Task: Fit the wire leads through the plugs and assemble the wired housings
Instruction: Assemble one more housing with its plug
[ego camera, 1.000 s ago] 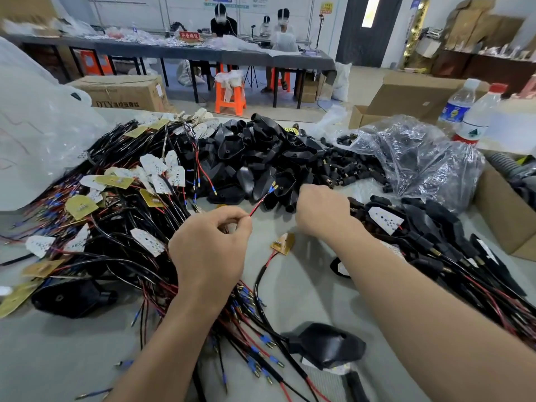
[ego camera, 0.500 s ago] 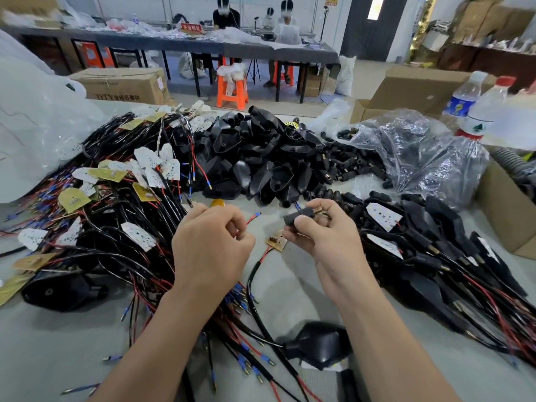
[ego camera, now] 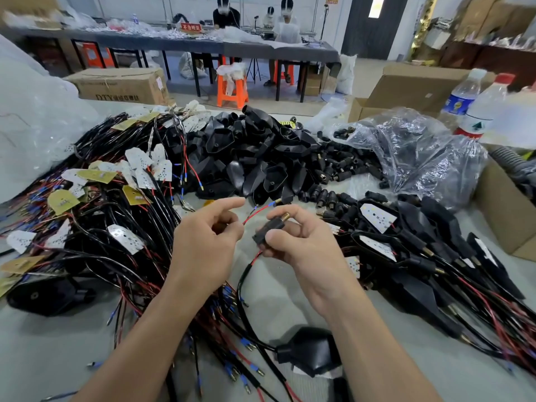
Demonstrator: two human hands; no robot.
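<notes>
My right hand (ego camera: 301, 242) pinches a small black plug (ego camera: 271, 229) with a brass threaded tip pointing up and right. My left hand (ego camera: 207, 236) holds a red wire lead (ego camera: 255, 213) with a blue-sleeved end between thumb and curled fingers, index finger stretched out. The lead's tip hangs just left of and above the plug. A black wire runs down from the hands to a black housing (ego camera: 310, 351) lying on the table near me.
A tangle of wired boards (ego camera: 110, 204) covers the left. Empty black housings (ego camera: 255, 158) are heaped in the middle, loose plugs (ego camera: 342, 169) beside a plastic bag (ego camera: 417, 152). Assembled housings (ego camera: 429, 256) lie right. Two bottles (ego camera: 475, 108) and cardboard boxes stand far right.
My right hand picked a plug out of the pile and brought it back toward me. Both hands rose and came closer together, with the wire lead now beside the plug.
</notes>
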